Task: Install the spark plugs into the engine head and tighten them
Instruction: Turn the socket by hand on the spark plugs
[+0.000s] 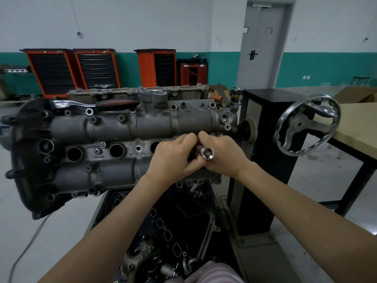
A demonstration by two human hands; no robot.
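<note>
- Both hands meet over the engine head (114, 127) near its right end.
- The left hand (173, 156) and right hand (224, 154) pinch a chrome socket tool (206, 153).
- Stamped lettering between the plug wells (116, 150) is too blurred to read.

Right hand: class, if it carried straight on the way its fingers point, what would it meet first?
Probably the left hand, already touching the right hand around the metal socket; the engine head lies beyond, though depth is unclear.
</note>
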